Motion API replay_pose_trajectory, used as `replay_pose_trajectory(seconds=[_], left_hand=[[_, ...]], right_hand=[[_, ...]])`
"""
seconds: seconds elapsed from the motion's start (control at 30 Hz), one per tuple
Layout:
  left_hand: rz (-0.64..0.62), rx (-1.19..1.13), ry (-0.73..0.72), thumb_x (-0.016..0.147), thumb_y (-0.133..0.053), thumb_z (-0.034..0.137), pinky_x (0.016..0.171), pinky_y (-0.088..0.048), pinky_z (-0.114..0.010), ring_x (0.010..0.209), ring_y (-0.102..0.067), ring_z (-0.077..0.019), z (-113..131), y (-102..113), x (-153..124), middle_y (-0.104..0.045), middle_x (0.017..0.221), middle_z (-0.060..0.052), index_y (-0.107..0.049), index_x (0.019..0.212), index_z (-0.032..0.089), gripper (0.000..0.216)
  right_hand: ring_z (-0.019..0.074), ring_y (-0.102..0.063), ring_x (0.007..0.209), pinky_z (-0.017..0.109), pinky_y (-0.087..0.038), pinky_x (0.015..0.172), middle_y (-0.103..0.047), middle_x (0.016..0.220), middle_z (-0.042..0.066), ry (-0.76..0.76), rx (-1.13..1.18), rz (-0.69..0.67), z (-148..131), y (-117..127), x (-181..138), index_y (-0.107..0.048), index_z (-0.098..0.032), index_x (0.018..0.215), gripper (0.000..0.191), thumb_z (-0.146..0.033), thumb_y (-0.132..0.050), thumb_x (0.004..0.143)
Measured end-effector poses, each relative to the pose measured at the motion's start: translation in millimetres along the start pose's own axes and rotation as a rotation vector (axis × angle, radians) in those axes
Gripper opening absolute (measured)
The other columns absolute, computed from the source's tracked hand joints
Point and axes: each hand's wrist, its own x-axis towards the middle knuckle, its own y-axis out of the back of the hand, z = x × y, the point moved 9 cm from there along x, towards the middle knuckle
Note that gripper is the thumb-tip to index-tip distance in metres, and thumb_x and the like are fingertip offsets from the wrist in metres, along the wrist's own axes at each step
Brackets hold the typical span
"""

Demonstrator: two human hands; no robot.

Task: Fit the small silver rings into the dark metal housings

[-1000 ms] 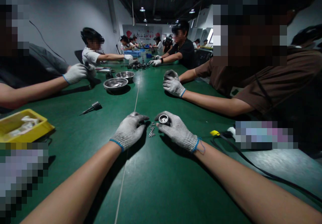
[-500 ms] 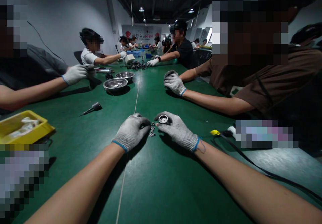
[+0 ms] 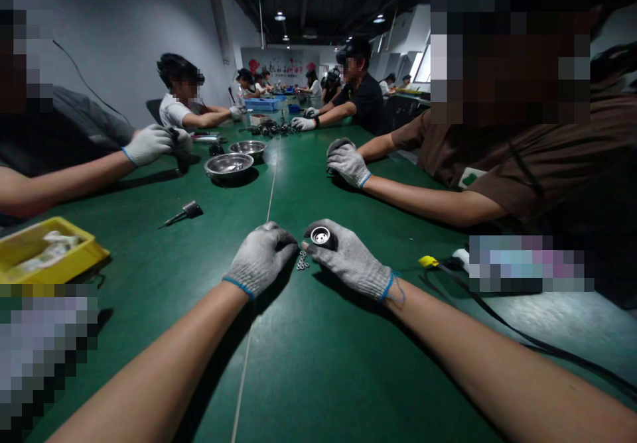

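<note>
A small round metal cup-shaped part (image 3: 320, 237) with holes in its floor sits in the grip of my right hand (image 3: 348, 257), its open end facing up toward me. My left hand (image 3: 261, 257), gloved in grey-white knit like the right, is closed with thumb and fingertips pressed together. Whatever may be between those fingertips is too small to make out. Just below and between both hands lie several tiny metal nuts or rings (image 3: 302, 262) on the green tabletop (image 3: 298, 350).
Left of me are a yellow bin (image 3: 94, 244) and a dark pointed tool (image 3: 183, 213). Two steel bowls (image 3: 229, 166) stand farther back. A black cable (image 3: 478, 304) runs along the right. Gloved co-workers' hands (image 3: 348, 163) work at both sides.
My right hand has shifted slightly left with the metal part, closer to my left fingertips and over the upper nuts. A co-worker farther back has lowered a white box.
</note>
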Motion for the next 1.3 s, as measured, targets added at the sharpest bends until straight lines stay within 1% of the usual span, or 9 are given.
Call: replay_pose_trajectory(seconds=[0.07,0.17,0.3,0.43,0.63,0.87,1.03,1.13,1.3], left_hand=[[0.080,-0.034,0.008,0.093,-0.066,0.024,0.086,-0.058,-0.033,0.087,-0.071,-0.0203,1.7,10.5,-0.7,-0.074,0.091,-0.005,-0.082,0.094,0.020,0.016],[0.229,-0.100,-0.004,0.096,-0.065,0.027,0.086,-0.059,-0.032,0.088,-0.072,-0.0196,12.0,28.8,-5.3,-0.074,0.093,-0.005,-0.081,0.095,0.021,0.018],[0.295,-0.153,-0.094,0.096,-0.067,0.027,0.082,-0.060,-0.030,0.086,-0.071,-0.0181,38.4,35.5,-12.6,-0.073,0.093,-0.004,-0.081,0.097,0.021,0.016],[0.307,-0.147,-0.124,0.096,-0.069,0.027,0.077,-0.059,-0.029,0.083,-0.070,-0.0171,51.1,30.7,-15.5,-0.072,0.093,-0.005,-0.081,0.098,0.020,0.014],[0.295,-0.132,-0.108,0.096,-0.070,0.026,0.077,-0.059,-0.029,0.083,-0.070,-0.0172,48.2,26.8,-14.3,-0.072,0.092,-0.005,-0.081,0.097,0.020,0.013],[0.293,-0.121,-0.096,0.096,-0.070,0.026,0.081,-0.060,-0.029,0.084,-0.071,-0.0172,48.9,26.3,-14.7,-0.073,0.094,-0.005,-0.082,0.097,0.019,0.013],[0.301,-0.104,-0.112,0.094,-0.072,0.023,0.079,-0.059,-0.030,0.083,-0.070,-0.0182,50.0,26.7,-14.6,-0.073,0.092,-0.006,-0.082,0.094,0.016,0.012],[0.307,-0.103,-0.111,0.094,-0.072,0.023,0.077,-0.058,-0.030,0.081,-0.070,-0.0178,49.5,27.3,-14.2,-0.073,0.091,-0.005,-0.082,0.094,0.017,0.011],[0.275,-0.116,-0.050,0.093,-0.072,0.022,0.074,-0.056,-0.028,0.080,-0.069,-0.0167,47.2,25.7,-12.1,-0.072,0.089,-0.004,-0.081,0.091,0.018,0.010]], right_hand=[[0.0166,-0.064,0.083,0.030,-0.054,0.077,-0.071,0.093,0.002,0.013,-0.011,-0.010,-0.3,-0.9,0.3,-0.064,-0.020,0.100,0.037,-0.051,-0.077,0.086],[0.0163,-0.063,0.081,0.030,-0.053,0.078,-0.071,0.092,0.001,0.045,-0.036,-0.018,-1.4,-1.7,0.2,-0.064,-0.019,0.098,0.029,-0.044,-0.075,0.087],[0.0166,-0.062,0.083,0.029,-0.051,0.077,-0.070,0.092,0.001,0.090,-0.073,-0.051,-3.9,-3.9,-0.8,-0.064,-0.019,0.096,0.016,-0.029,-0.070,0.085],[0.0169,-0.062,0.083,0.029,-0.050,0.076,-0.070,0.092,0.002,0.110,-0.072,-0.094,-4.9,-7.1,-1.9,-0.064,-0.018,0.096,0.014,-0.022,-0.066,0.083],[0.0168,-0.063,0.085,0.028,-0.050,0.077,-0.072,0.095,0.002,0.127,-0.072,-0.103,-5.4,-9.4,-2.8,-0.066,-0.017,0.102,0.018,-0.025,-0.067,0.087],[0.0195,-0.066,0.090,0.032,-0.053,0.082,-0.072,0.099,0.004,0.146,-0.093,-0.118,-6.5,-10.2,-3.5,-0.067,-0.017,0.105,0.019,-0.019,-0.065,0.086],[0.0214,-0.068,0.099,0.035,-0.054,0.092,-0.073,0.108,0.006,0.157,-0.098,-0.119,-8.0,-12.3,-4.7,-0.067,-0.017,0.107,0.021,-0.020,-0.066,0.087],[0.0228,-0.068,0.102,0.037,-0.054,0.095,-0.072,0.109,0.008,0.156,-0.107,-0.118,-8.4,-13.2,-5.1,-0.067,-0.017,0.109,0.021,-0.020,-0.065,0.088],[0.0241,-0.069,0.106,0.038,-0.054,0.099,-0.073,0.113,0.009,0.157,-0.140,-0.113,-9.1,-13.2,-5.1,-0.068,-0.017,0.112,0.026,-0.019,-0.065,0.086]])
